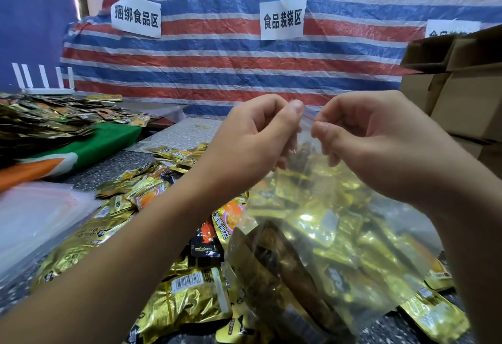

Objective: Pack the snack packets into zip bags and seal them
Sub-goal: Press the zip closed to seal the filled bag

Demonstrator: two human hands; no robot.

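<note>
Nearest, gold snack packets (187, 297) lie loose on my speckled table (16, 292). Above them I hold a clear zip bag (320, 248) stuffed with packets, my left hand (252, 137) and right hand (372, 140) both pinching its red seal strip. Beyond hangs a striped tarp (217, 72), with cardboard boxes (461, 94) at right.

1. A white paper sign (136, 17) at upper left, taped to the red, white and blue striped tarpaulin (217, 66), reads "捆绑食品区".
2. A second white paper sign (282, 20) at upper centre reads "食品装袋区".
3. A third sign (451, 28) at upper right is partly hidden and unreadable.
4. Print on the gold foil snack packets (190, 292) is too blurred to read; one shows a barcode.
</note>
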